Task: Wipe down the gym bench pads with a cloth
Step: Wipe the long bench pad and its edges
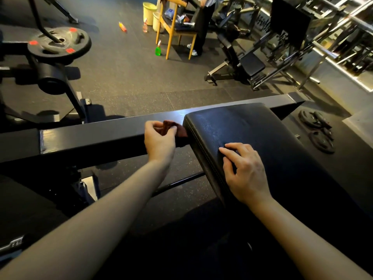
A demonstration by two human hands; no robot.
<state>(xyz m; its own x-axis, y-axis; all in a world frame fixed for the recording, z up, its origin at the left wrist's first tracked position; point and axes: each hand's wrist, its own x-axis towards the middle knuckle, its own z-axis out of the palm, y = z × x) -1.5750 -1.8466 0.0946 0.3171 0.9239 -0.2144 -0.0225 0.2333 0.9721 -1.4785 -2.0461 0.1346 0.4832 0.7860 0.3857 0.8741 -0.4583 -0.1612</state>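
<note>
Presently the left hand (160,138) pinches a reddish cloth (177,129) on the frame beam (90,138) beside the bench pad (252,126); the right hand (245,174) rests on that pad, grip loose, seemingly empty.

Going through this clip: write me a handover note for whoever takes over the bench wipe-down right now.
Left hand: pinches the dark red cloth, bunched on the frame beam against the pad's left edge.
Right hand: rests on the black bench pad, fingertips touching it, holding nothing.
Done: cannot tell how much of the pad is wiped.
Left: probably wipe the pad's top and side.
</note>
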